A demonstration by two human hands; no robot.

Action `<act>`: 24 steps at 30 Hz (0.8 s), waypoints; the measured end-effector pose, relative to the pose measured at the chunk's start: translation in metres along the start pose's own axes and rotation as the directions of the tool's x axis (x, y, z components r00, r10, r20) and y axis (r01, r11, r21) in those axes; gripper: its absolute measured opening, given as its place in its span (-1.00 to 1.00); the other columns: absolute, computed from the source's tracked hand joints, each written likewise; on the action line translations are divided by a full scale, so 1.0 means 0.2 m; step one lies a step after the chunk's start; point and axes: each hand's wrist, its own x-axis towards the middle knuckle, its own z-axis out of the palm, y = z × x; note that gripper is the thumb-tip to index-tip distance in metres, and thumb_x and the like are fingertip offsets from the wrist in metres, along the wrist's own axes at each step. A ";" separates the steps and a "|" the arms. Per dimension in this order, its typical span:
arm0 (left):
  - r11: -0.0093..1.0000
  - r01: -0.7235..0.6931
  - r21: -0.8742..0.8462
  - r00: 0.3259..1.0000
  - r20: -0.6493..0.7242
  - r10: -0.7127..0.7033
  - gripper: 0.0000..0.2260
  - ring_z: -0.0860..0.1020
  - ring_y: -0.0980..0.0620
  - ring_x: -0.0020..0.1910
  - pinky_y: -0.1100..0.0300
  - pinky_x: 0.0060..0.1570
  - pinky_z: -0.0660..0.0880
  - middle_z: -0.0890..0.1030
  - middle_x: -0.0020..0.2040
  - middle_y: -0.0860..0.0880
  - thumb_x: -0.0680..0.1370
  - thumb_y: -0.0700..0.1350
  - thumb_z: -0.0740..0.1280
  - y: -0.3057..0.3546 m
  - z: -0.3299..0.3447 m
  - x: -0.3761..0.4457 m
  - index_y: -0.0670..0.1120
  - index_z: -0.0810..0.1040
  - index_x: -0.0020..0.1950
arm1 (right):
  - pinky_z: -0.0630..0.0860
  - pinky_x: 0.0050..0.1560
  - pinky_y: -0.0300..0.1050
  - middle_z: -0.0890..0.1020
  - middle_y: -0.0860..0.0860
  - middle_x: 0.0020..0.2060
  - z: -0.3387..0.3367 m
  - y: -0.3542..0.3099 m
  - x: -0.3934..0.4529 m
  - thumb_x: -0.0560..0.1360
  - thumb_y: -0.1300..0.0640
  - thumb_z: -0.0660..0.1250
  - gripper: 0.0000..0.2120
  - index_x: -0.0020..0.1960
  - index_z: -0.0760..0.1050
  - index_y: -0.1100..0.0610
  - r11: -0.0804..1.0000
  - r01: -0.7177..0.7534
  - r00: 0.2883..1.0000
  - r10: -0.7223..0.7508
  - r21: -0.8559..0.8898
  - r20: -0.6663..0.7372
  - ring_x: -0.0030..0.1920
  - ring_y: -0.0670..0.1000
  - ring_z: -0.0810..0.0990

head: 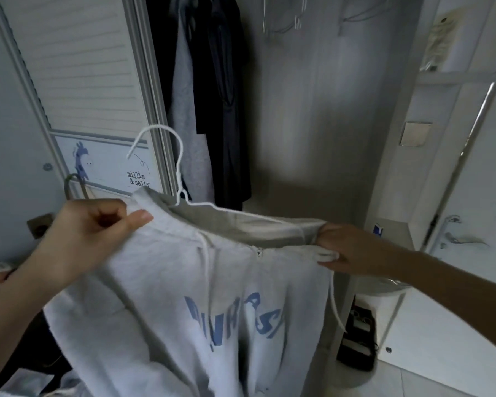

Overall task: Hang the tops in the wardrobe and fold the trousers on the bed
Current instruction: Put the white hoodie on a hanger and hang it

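I hold a light grey hoodie (166,316) with blue lettering in front of the open wardrobe (307,110). A white wire hanger (178,179) sits inside its neck, hook up and pointing left. My left hand (89,236) pinches the hoodie's left shoulder edge. My right hand (347,250) grips the right shoulder, with a white drawstring end at its fingers. Dark tops and a grey top (212,104) hang at the wardrobe's left side. No trousers or bed are in view.
Empty hangers (284,21) hang on the rail at the top. A white slatted wardrobe door (78,75) stands at the left. To the right are a white door with a handle (455,233), a metal ladder rail (470,133) and a dark object (355,339) on the floor.
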 end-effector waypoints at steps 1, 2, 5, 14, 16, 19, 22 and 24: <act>0.999 -0.017 0.051 1.000 0.018 0.016 -0.54 0.21 0.17 -0.57 0.29 -0.52 0.20 0.29 -0.57 0.02 0.38 0.17 0.40 -0.02 -0.01 -0.01 -0.16 0.37 -0.47 | 0.50 -0.01 -0.18 0.61 0.02 -0.07 -0.04 0.00 0.01 0.53 -0.01 0.32 -0.77 -0.02 0.55 0.16 0.999 0.037 0.998 -0.036 0.002 -0.045 -0.02 -0.05 0.55; 0.995 -0.037 0.092 0.999 0.042 0.033 -0.55 0.21 0.16 -0.57 0.27 -0.50 0.21 0.28 -0.57 -0.01 0.38 0.15 0.41 -0.04 -0.01 -0.02 -0.13 0.35 -0.49 | 0.47 -0.05 -0.23 0.60 0.04 -0.12 -0.07 -0.01 0.01 0.53 0.01 0.31 -0.77 -0.05 0.55 0.19 0.998 0.060 0.993 -0.056 0.037 -0.102 -0.07 -0.09 0.51; 0.983 -0.099 0.156 0.991 0.102 0.084 -0.56 0.22 0.13 -0.57 0.34 -0.47 0.21 0.28 -0.55 -0.03 0.42 0.13 0.38 -0.01 0.02 -0.03 -0.05 0.28 -0.50 | 0.43 -0.09 -0.16 0.59 0.12 -0.15 -0.15 -0.11 0.07 0.53 0.14 0.28 -0.79 -0.05 0.55 0.31 0.982 0.028 0.972 0.017 0.189 -0.236 -0.12 -0.03 0.51; 0.971 -0.144 0.192 0.987 -0.037 0.154 -0.44 0.21 0.04 -0.60 0.39 -0.43 0.24 0.15 -0.63 0.03 0.57 -0.06 0.36 0.29 0.30 0.07 0.01 0.12 -0.52 | 0.44 -0.13 -0.25 0.50 0.02 -0.16 -0.18 -0.53 0.39 0.44 0.33 0.34 -0.73 0.09 0.36 0.35 0.881 0.097 0.950 0.057 0.463 -0.308 -0.18 -0.06 0.52; 0.987 -0.087 0.132 0.995 -0.038 0.093 -0.44 0.26 0.03 -0.57 0.36 -0.45 0.24 0.21 -0.63 -0.01 0.57 -0.04 0.35 0.26 0.29 0.07 -0.01 0.14 -0.55 | 0.44 -0.09 -0.21 0.52 -0.04 -0.14 -0.19 -0.52 0.39 0.45 0.29 0.37 -0.72 0.15 0.45 0.30 0.893 0.043 0.966 0.079 0.449 -0.248 -0.13 -0.06 0.54; 1.000 -0.017 0.013 0.999 0.047 0.016 -0.45 0.18 0.10 -0.59 0.32 -0.52 0.16 0.22 -0.61 0.05 0.56 0.09 0.32 0.18 0.25 0.05 -0.10 0.21 -0.53 | 0.46 -0.02 -0.13 0.61 0.03 -0.13 -0.20 -0.45 0.35 0.48 0.32 0.32 -0.85 0.02 0.61 0.23 0.905 -0.089 0.995 0.098 0.416 0.000 -0.06 0.08 0.59; 0.999 0.029 0.021 0.997 0.068 -0.030 -0.46 0.17 0.13 -0.58 0.30 -0.53 0.15 0.22 -0.59 0.05 0.52 0.20 0.29 0.07 0.15 0.02 -0.10 0.23 -0.49 | 0.48 0.02 -0.17 0.66 0.10 -0.08 -0.23 -0.37 0.29 0.49 0.29 0.34 -0.86 0.01 0.63 0.21 0.888 -0.126 0.992 0.115 0.443 0.053 -0.02 0.09 0.61; 0.991 0.093 0.096 0.995 -0.049 -0.089 -0.48 0.21 0.11 -0.60 0.32 -0.54 0.14 0.24 -0.61 0.03 0.54 0.13 0.33 0.00 0.07 0.01 -0.10 0.25 -0.49 | 0.51 -0.05 -0.07 0.66 0.12 -0.16 -0.28 -0.34 0.25 0.50 0.15 0.38 -0.88 -0.06 0.63 0.20 0.847 -0.054 0.998 0.068 0.529 -0.008 -0.09 0.08 0.64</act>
